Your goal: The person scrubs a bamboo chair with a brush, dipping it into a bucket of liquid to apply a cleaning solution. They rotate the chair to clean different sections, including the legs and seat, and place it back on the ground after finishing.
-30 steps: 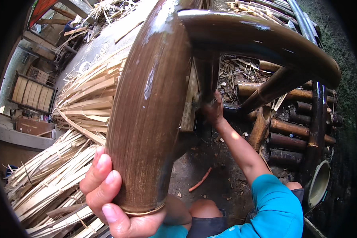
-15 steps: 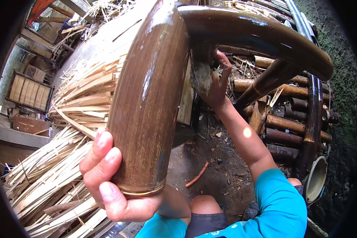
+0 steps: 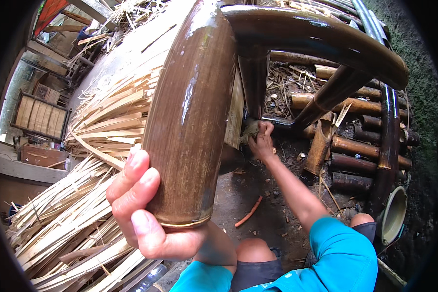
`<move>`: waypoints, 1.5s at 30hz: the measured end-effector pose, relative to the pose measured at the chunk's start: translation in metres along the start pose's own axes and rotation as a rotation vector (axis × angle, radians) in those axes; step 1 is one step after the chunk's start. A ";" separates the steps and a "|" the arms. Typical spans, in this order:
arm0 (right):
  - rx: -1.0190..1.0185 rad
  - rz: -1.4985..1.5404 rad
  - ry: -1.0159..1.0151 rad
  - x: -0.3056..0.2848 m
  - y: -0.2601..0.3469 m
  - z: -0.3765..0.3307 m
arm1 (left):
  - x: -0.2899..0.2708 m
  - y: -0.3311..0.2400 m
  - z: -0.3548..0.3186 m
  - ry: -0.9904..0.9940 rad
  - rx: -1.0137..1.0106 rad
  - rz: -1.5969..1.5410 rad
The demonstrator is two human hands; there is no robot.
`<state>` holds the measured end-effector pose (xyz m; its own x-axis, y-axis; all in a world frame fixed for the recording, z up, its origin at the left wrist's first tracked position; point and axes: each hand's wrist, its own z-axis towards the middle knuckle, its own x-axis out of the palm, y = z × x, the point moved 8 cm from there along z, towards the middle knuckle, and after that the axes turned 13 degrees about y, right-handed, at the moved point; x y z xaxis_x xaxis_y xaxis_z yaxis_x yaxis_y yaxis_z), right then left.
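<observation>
While my left hand [image 3: 146, 214] wraps the glossy bamboo frame's [image 3: 194, 117] cut end at six o'clock, my right hand [image 3: 261, 142] clutches fibrous wadding [image 3: 251, 127] at its joint; stiff, heavy, slippery.

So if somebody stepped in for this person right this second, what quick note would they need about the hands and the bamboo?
Left hand: wrapped around the cut end of the thick brown bamboo pole, holding it up.
Right hand: closed on a pale fibrous wad, pressed at the joint where the upright pole meets the lower rail.
Things: glossy bamboo frame, curved top rail; split bamboo strips to the left; bamboo offcuts on the ground to the right.
Done: upper poles look shiny.
Left: the lower joint is being rubbed; how much remains cannot be told.
</observation>
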<state>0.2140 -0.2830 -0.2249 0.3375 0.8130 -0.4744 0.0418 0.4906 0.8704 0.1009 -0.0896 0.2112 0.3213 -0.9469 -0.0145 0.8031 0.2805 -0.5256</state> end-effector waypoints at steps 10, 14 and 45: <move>0.419 0.178 -0.410 0.013 -0.046 -0.020 | 0.005 0.003 -0.002 0.056 0.114 -0.066; 0.196 0.100 -0.211 0.025 -0.003 -0.032 | -0.001 -0.001 -0.002 -0.030 0.153 0.007; 0.361 0.208 0.245 0.089 -0.056 -0.091 | -0.012 0.005 -0.001 -0.031 0.062 -0.058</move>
<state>0.1562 -0.2100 -0.3274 0.1433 0.9535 -0.2651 0.3357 0.2052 0.9193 0.1011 -0.0773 0.2079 0.2881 -0.9567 0.0411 0.8501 0.2358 -0.4709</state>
